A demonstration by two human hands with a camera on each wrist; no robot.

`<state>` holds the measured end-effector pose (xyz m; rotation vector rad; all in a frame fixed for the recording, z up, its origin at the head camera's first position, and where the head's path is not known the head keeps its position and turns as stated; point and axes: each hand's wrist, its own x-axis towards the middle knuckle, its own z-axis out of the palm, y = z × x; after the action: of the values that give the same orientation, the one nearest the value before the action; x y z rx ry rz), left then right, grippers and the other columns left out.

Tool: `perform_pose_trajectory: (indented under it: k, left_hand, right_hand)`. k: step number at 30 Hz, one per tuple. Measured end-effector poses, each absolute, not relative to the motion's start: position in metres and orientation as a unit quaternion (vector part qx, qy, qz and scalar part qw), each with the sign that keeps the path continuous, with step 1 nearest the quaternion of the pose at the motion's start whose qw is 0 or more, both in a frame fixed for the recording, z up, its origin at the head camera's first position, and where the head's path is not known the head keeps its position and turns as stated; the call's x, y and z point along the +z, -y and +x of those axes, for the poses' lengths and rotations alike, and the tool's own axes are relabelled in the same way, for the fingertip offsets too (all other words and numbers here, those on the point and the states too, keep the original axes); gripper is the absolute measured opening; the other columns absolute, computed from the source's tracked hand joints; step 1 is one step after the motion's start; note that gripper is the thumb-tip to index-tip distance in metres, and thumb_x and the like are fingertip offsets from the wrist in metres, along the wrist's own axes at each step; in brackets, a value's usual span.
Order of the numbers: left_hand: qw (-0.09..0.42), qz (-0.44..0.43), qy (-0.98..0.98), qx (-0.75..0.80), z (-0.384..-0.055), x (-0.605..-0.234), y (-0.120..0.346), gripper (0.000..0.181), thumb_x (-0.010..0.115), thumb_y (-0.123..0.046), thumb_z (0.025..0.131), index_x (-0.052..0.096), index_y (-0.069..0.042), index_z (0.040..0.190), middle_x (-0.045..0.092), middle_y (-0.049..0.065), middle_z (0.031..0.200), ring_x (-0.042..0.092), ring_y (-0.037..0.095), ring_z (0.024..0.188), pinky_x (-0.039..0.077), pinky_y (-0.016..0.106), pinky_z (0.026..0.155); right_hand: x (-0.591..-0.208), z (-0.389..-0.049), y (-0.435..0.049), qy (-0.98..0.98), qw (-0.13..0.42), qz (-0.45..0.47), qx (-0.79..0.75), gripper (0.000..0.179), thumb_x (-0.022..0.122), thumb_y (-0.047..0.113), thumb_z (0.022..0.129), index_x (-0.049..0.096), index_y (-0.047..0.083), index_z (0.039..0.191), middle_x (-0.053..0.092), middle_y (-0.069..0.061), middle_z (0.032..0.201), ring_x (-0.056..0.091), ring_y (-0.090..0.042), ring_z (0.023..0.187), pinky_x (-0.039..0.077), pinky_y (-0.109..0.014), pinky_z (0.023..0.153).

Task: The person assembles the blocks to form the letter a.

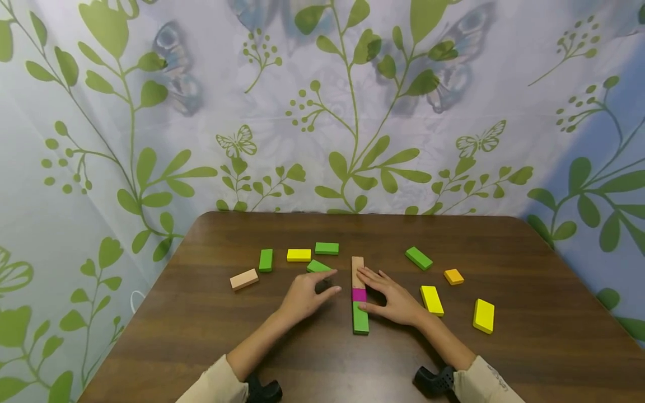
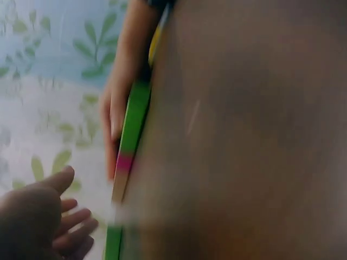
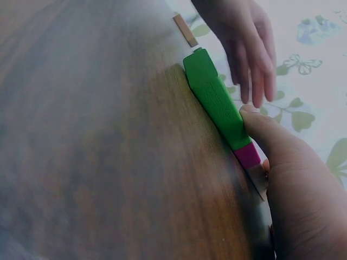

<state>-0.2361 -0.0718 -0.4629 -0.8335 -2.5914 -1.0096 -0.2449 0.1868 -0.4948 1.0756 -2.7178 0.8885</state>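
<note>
A straight row of blocks lies in the head view: a plain wood block point(image 1: 357, 272) at the far end, a magenta block point(image 1: 359, 295) in the middle, a green block point(image 1: 360, 320) nearest me. My right hand point(image 1: 395, 299) lies along the row's right side, fingertips at the wood block and thumb touching the green one. In the right wrist view that thumb point(image 3: 265, 127) meets the green block's side point(image 3: 219, 108). To the left of the row, my left hand point(image 1: 302, 296) is held with fingers and thumb apart and nothing between them. Its fingertips overlap a loose green block point(image 1: 318, 266).
Left of the row lie a wood block point(image 1: 244, 279), a yellow block point(image 1: 299, 255) and green blocks point(image 1: 266, 260). To the right are a green block point(image 1: 419, 258), a small orange block point(image 1: 453, 276) and yellow blocks point(image 1: 484, 316). A patterned curtain point(image 1: 312, 151) hangs behind the brown table point(image 1: 201, 341).
</note>
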Motion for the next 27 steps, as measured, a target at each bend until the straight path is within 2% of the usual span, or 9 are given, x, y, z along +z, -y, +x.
perform_pose_trajectory:
  k: [3, 5, 9, 12, 15, 21, 27]
  left_hand:
    - [0.149, -0.292, 0.883, -0.334, -0.258, -0.462, 0.085, 0.045, 0.067, -0.034, 0.085, 0.062, -0.009, 0.122, 0.064, 0.004, 0.115, 0.061, 0.018, 0.100, 0.050, 0.034, 0.084]
    - [0.152, -0.303, 0.884, -0.322, -0.269, -0.463, 0.093, 0.048, 0.070, -0.031, 0.083, 0.060, -0.008, 0.124, 0.061, 0.006, 0.120, 0.059, 0.019, 0.106, 0.048, 0.035, 0.088]
    - [0.115, -0.329, 0.889, -0.296, -0.281, -0.466, 0.105, 0.054, 0.070, -0.028, 0.083, 0.054, -0.006, 0.130, 0.053, 0.009, 0.130, 0.047, 0.023, 0.121, 0.041, 0.040, 0.097]
    - [0.083, -0.341, 0.896, -0.273, -0.284, -0.469, 0.111, 0.054, 0.066, -0.028, 0.086, 0.050, -0.006, 0.133, 0.049, 0.012, 0.134, 0.041, 0.026, 0.127, 0.037, 0.044, 0.099]
    - [0.073, -0.346, 0.899, -0.258, -0.284, -0.472, 0.114, 0.049, 0.064, -0.023, 0.088, 0.051, -0.007, 0.133, 0.047, 0.013, 0.135, 0.038, 0.028, 0.128, 0.036, 0.049, 0.099]
    - [0.096, -0.347, 0.892, -0.274, -0.280, -0.480, 0.117, 0.040, 0.065, -0.013, 0.086, 0.058, -0.007, 0.125, 0.053, 0.012, 0.129, 0.042, 0.027, 0.125, 0.039, 0.048, 0.097]
    - [0.083, -0.359, 0.868, -0.334, -0.268, -0.482, 0.114, 0.035, 0.069, -0.012, 0.083, 0.065, -0.007, 0.117, 0.062, 0.008, 0.118, 0.054, 0.020, 0.114, 0.045, 0.037, 0.093]
  right_hand:
    - [-0.494, -0.245, -0.186, 0.890, 0.039, 0.350, 0.290, 0.075, 0.059, 0.051, 0.086, 0.032, 0.014, 0.145, 0.026, -0.004, 0.150, 0.024, -0.028, 0.135, 0.016, -0.052, 0.108]
    - [-0.495, -0.245, -0.186, 0.890, 0.037, 0.350, 0.289, 0.075, 0.059, 0.051, 0.085, 0.032, 0.014, 0.145, 0.025, -0.003, 0.150, 0.024, -0.026, 0.136, 0.016, -0.051, 0.108]
    - [-0.495, -0.246, -0.186, 0.888, 0.039, 0.354, 0.291, 0.076, 0.059, 0.051, 0.085, 0.032, 0.013, 0.145, 0.026, -0.004, 0.150, 0.025, -0.025, 0.135, 0.016, -0.050, 0.109]
    - [-0.494, -0.246, -0.185, 0.887, 0.044, 0.356, 0.291, 0.076, 0.060, 0.051, 0.085, 0.033, 0.013, 0.144, 0.027, -0.006, 0.149, 0.026, -0.029, 0.135, 0.017, -0.051, 0.108]
    - [-0.494, -0.246, -0.184, 0.888, 0.046, 0.357, 0.287, 0.076, 0.060, 0.051, 0.085, 0.033, 0.012, 0.144, 0.028, -0.007, 0.149, 0.026, -0.031, 0.134, 0.017, -0.052, 0.107]
    - [-0.495, -0.247, -0.185, 0.890, 0.042, 0.353, 0.286, 0.076, 0.060, 0.052, 0.084, 0.033, 0.013, 0.144, 0.027, -0.005, 0.149, 0.026, -0.028, 0.135, 0.017, -0.050, 0.108]
    - [-0.496, -0.246, -0.187, 0.891, 0.042, 0.347, 0.291, 0.076, 0.060, 0.053, 0.084, 0.033, 0.014, 0.145, 0.027, -0.003, 0.149, 0.026, -0.022, 0.135, 0.017, -0.050, 0.109]
